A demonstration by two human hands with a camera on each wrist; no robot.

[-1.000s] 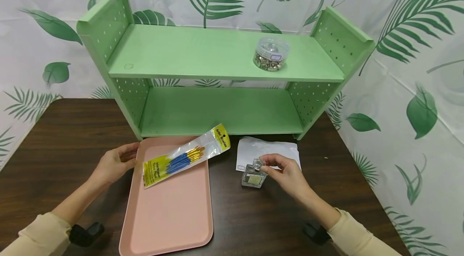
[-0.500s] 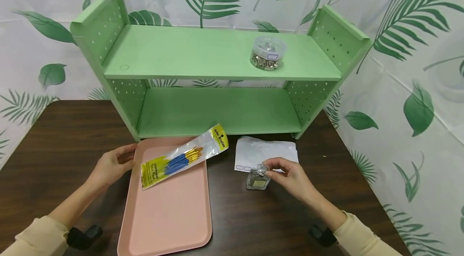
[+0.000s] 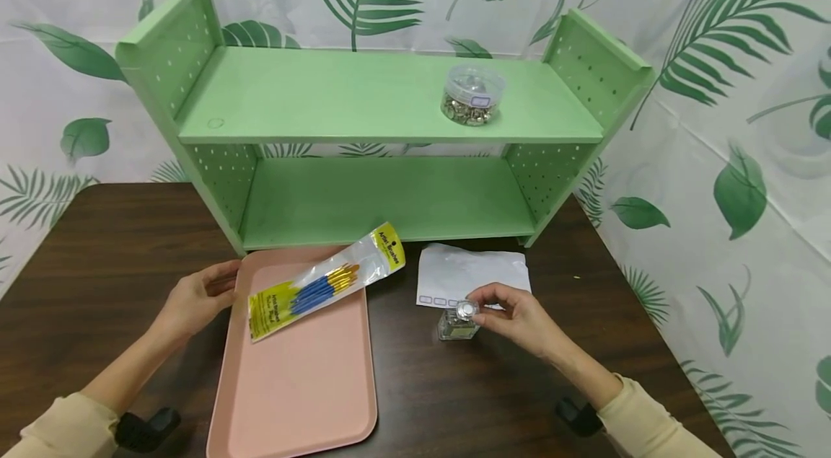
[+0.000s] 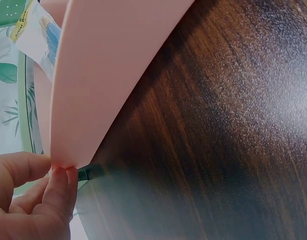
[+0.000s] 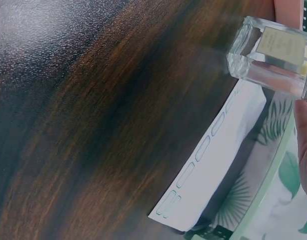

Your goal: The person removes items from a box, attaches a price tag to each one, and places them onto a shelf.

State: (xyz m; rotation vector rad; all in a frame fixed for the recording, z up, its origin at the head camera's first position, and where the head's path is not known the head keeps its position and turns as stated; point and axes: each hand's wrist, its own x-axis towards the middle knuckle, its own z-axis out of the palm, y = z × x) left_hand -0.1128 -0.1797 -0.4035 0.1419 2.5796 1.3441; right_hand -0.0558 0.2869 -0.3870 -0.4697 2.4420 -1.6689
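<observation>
My left hand (image 3: 198, 299) pinches the left rim of a pink tray (image 3: 305, 400) near its far corner; in the left wrist view thumb and fingertips meet on the edge. Across the tray's far part lies a clear packet of artist brushes (image 3: 324, 281) with blue handles, its yellow top reaching past the right rim. My right hand (image 3: 516, 317) holds a small square glass bottle (image 3: 454, 328) by its clear cap, between thumb and forefinger. A pale label shows on the bottle (image 5: 271, 55) in the right wrist view. It is near the front edge of a white envelope-like sheet (image 3: 470, 270).
A green two-tier shelf (image 3: 376, 198) stands behind the tray and sheet. On its upper board sits a round clear jar (image 3: 472, 96) of small metallic pieces. Leaf-patterned cloth hangs behind and to the right of the dark wooden table (image 3: 415, 400).
My right hand has shifted the bottle slightly right against the sheet, then tilted it so the cap's top faces the head camera. My left hand stays on the tray rim. The head view drifts right.
</observation>
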